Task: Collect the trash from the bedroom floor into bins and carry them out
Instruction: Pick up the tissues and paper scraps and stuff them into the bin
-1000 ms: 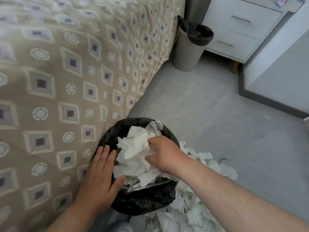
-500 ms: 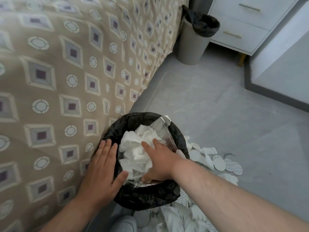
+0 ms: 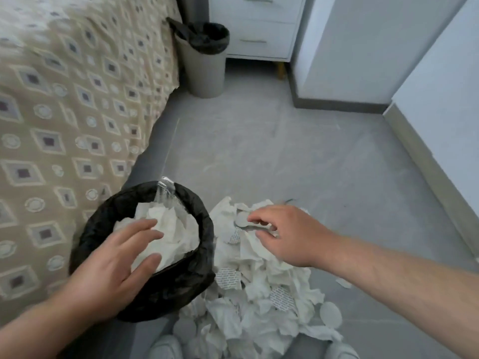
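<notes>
Bins two: left hand (image 3: pixel 108 275) fingers spread over nearer bin (image 3: pixel 181 281), right hand (image 3: pixel 287 234) fingers' grip on scraps (image 3: pixel 259 294) unclear.

black bin liner (image 3: pixel 181 278) – white tissues (image 3: pixel 259 286) – beige diamond-patterned bedspread (image 3: pixel 64 112), grey floor (image 3: pixel 298 156).

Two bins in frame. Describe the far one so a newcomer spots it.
Trace the patterned bed to its far end, beside the white drawer unit. The far bin stands there: tall, bare grey sides, black liner only at the rim. The near bin is wrapped in black and stuffed with white paper.
</notes>
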Demonstrator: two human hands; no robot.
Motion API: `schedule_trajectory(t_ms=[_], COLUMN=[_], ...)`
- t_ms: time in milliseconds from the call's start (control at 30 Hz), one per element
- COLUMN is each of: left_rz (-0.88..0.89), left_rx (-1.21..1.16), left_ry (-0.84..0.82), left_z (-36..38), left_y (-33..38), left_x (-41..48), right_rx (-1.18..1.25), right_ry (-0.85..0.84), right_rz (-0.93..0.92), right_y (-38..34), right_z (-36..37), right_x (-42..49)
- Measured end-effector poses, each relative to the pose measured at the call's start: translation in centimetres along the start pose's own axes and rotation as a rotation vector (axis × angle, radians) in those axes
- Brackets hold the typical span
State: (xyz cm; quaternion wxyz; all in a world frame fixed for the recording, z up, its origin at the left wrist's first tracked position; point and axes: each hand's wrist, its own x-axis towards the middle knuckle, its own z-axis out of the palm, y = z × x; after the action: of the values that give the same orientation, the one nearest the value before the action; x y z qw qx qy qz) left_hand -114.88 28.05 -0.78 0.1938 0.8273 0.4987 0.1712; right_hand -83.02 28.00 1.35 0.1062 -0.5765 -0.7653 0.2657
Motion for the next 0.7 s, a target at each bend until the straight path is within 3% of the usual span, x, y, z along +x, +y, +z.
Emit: schedule_trajectory(t_ms=[200,267,300,400,433,567,700], left_rz=[0.492,0.536,0.485,0.069,0.004,0.019,-0.058], left_rx=[0.186,0.219,0.239,0.249,0.265,0.405,0.347], left_ry=[-0.367,-0.426,-0.461,-0.702,-0.708,-0.627,-0.644], left_z=[5.7,9.5,11.9,18.6,20.3,24.5,26.6], left_y=[7.4,9.2,9.8,10.3,10.3,9.6,9.0], left_x=[4.8,6.1,6.5,7.4,7.8,9.8,11.6], right_rx=[0.036,0.035,0.045,0.066,0.069,0.088,0.112], right_ry=[-0.046,-0.064,-0.07,-0.095,-0.098,-0.091,-0.107], right_rz=[0.238,0.296,0.332,0.42,0.442,0.515,0.54], right_y=[8.8,11.3,12.5,15.5,16.3,18.6,19.7], right_z=[2.3,2.9,3.1,4.0,4.3,5.8,6.9], right_x=[-5.3,-6.1,-6.3,-7.1,-7.3,-7.7,-7.8])
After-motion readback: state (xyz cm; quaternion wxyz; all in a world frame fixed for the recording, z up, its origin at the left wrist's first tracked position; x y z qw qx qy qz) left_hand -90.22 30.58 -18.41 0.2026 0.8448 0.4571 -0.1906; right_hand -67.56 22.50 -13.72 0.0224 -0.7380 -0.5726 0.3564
